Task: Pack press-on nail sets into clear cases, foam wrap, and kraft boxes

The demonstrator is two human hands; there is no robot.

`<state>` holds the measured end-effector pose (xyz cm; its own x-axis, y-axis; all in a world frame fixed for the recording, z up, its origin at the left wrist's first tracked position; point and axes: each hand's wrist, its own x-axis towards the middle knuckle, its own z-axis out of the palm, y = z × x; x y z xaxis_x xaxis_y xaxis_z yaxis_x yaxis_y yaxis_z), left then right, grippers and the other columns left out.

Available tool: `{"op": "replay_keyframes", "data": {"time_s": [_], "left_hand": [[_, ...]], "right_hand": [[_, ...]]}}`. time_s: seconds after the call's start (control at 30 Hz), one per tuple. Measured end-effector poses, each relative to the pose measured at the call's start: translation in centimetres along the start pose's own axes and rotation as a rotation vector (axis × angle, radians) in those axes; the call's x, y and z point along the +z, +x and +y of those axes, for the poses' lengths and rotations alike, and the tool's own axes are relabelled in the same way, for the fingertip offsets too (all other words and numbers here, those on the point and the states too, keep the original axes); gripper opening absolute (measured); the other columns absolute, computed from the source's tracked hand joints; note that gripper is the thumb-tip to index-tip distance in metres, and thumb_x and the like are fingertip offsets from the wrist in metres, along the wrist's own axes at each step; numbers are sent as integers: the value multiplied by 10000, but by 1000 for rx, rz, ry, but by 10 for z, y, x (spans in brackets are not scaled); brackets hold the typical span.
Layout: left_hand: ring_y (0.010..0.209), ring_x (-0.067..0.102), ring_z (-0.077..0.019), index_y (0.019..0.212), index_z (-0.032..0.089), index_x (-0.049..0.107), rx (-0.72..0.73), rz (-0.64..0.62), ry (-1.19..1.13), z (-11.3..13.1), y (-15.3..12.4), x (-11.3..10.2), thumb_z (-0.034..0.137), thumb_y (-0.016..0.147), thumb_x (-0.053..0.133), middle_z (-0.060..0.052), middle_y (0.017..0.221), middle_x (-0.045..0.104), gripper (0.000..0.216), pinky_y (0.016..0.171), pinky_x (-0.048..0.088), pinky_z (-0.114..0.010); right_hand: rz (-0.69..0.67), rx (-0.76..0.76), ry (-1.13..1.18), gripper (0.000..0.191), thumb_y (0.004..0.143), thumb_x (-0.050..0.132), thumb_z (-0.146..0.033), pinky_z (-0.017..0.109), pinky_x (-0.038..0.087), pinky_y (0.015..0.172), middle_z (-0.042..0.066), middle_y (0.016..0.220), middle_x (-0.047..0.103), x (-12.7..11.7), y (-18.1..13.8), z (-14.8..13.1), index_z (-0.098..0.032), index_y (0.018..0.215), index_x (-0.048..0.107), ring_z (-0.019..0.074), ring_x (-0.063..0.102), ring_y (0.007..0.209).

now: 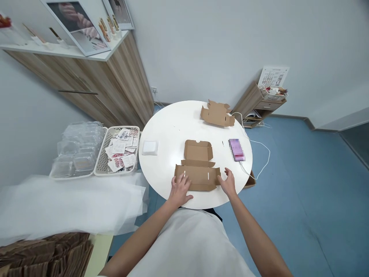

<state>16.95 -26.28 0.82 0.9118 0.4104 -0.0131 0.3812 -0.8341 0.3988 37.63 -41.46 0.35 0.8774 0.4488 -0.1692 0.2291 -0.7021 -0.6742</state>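
Note:
A brown cardboard box blank lies unfolded on the white round table, its lid panel spread away from me. My left hand rests on the blank's near left part, fingers spread over the panel. At the blank's right end flap is my right hand, thumb and fingers apart, the thumb at the flap's edge. Another cardboard blank, with some flaps bent up, sits at the table's far right edge.
A phone with a purple screen and white cable lies at the right; a white packet at the left. Beyond the table's left edge are a basket of cards and clear plastic boxes. A wooden cabinet stands behind.

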Motion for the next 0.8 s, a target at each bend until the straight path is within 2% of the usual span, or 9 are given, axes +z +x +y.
{"op": "replay_keyframes", "data": {"time_s": [0.1,0.17,0.27,0.4,0.57,0.7,0.8], "left_hand": [[1172,347,-265,1048,235,509,-6,-54,43,8,6,10,196,698,556,-76,1100,550,354,974,78,-532],[1112,415,-231,1009,228,523,-41,-59,57,10,9,17,97,728,468,-65,1012,588,315,972,76,-530],[995,495,-200,976,225,535,-90,-57,76,13,11,24,33,739,385,-55,945,604,340,972,84,-519],[855,536,-182,934,216,553,-153,-84,113,20,14,30,33,720,396,-41,879,603,323,968,109,-505],[795,528,-173,886,209,561,-209,-118,166,34,23,36,21,719,383,-37,835,592,308,955,134,-496],[774,531,-164,885,211,561,-240,-157,196,40,27,39,1,729,344,-32,810,588,340,952,154,-488],[905,528,-183,1034,218,522,-249,-142,217,39,28,35,-2,721,345,-64,994,578,421,957,176,-468]], "right_hand": [[-88,-73,48,519,699,473,-359,371,370,897,90,1174,477,-3,29,-14,-198,1183,376,219,441,1096],[-180,-104,94,473,716,467,-352,362,376,892,74,1159,496,-1,49,-23,-214,1163,398,201,456,1084],[-342,-91,154,448,734,467,-349,347,403,856,61,1133,518,6,78,-32,-244,1166,405,178,497,1033],[-511,-30,232,445,752,460,-345,316,448,772,61,1113,529,21,111,-35,-264,1186,401,144,569,882],[-576,-22,261,378,753,449,-265,297,463,733,58,1059,561,38,135,-32,-229,1129,475,125,606,726],[-575,-43,265,324,762,404,-228,280,472,687,48,1029,582,45,134,-32,-213,1066,516,119,611,673],[-577,-72,245,294,773,383,-224,271,472,664,38,992,604,45,124,-31,-206,1021,540,124,609,692]]}}
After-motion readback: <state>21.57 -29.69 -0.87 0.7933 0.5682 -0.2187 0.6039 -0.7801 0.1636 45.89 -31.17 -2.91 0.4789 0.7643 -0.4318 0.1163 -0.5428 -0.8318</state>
